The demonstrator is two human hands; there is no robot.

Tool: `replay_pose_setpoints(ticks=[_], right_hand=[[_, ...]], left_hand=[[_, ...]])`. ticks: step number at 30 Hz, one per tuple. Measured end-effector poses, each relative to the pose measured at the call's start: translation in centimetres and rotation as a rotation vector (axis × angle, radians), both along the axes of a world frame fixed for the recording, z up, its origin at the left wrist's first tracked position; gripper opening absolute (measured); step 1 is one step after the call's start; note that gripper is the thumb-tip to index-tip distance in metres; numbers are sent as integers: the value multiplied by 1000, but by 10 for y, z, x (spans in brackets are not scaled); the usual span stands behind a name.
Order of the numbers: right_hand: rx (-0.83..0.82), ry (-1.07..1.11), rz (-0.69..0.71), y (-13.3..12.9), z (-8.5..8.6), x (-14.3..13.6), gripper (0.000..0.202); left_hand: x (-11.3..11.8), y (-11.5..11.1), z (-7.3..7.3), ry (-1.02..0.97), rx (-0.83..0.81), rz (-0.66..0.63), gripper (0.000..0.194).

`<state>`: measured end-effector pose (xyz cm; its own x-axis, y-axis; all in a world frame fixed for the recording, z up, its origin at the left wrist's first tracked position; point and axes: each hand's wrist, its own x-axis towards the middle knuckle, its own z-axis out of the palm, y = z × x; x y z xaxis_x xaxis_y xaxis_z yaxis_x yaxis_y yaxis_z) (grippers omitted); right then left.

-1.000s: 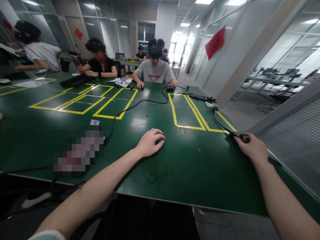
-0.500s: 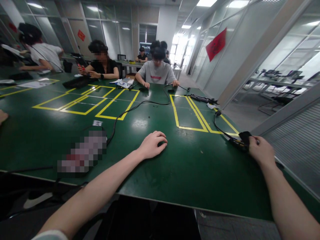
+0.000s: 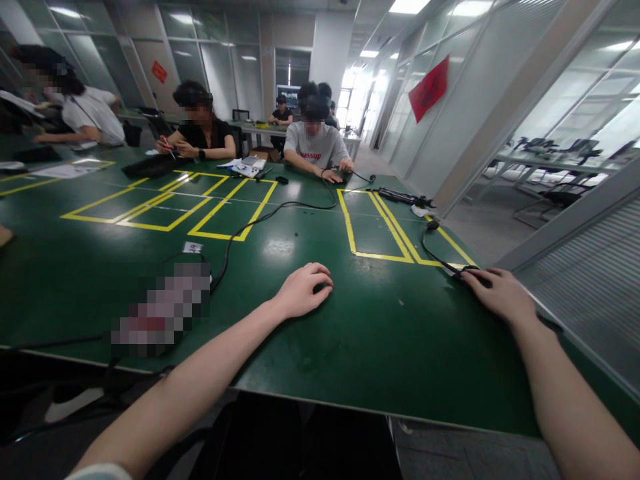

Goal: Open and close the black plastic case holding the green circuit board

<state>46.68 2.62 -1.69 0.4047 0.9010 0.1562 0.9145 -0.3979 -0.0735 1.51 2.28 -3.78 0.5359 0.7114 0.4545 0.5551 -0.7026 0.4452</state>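
My left hand (image 3: 304,290) rests on the green table (image 3: 350,347) near the middle, fingers curved and a little apart, with nothing in it. At the right side of the table, my right hand (image 3: 495,293) lies over a bundled black cable (image 3: 463,270). Its fingers reach onto the bundle and hide part of it; whether they grip it is not clear. The cable runs from there up to a small black round end (image 3: 433,226). The black object seen earlier at the right fingertips does not show.
Yellow tape outlines (image 3: 383,227) mark the table. A blurred-out pinkish object (image 3: 165,307) with a long black cable lies at the left. A black folded stand (image 3: 403,197) lies at the far right. Several people sit around, one opposite with hands on the table.
My right hand has shifted left and flattened over the cable bundle; the black object it held is out of sight. My left hand stays put. The person opposite has brought both hands together.
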Motion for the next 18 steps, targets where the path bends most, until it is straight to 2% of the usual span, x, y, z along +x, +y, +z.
replay_pose_setpoints(ticks=[4,9,13,18], right_hand=[[-110,23,25,1,10,-13,56],[-171,-1,68,5,8,-10,60],[-90,71,72,5,2,-3,62],[107,246,98,6,-1,6,60]], left_hand=[[1,0,0,14,-4,9,11],[1,-1,1,22,-23,9,10],[1,-1,2,25,-33,2,11],[0,0,2,24,-35,1,12]])
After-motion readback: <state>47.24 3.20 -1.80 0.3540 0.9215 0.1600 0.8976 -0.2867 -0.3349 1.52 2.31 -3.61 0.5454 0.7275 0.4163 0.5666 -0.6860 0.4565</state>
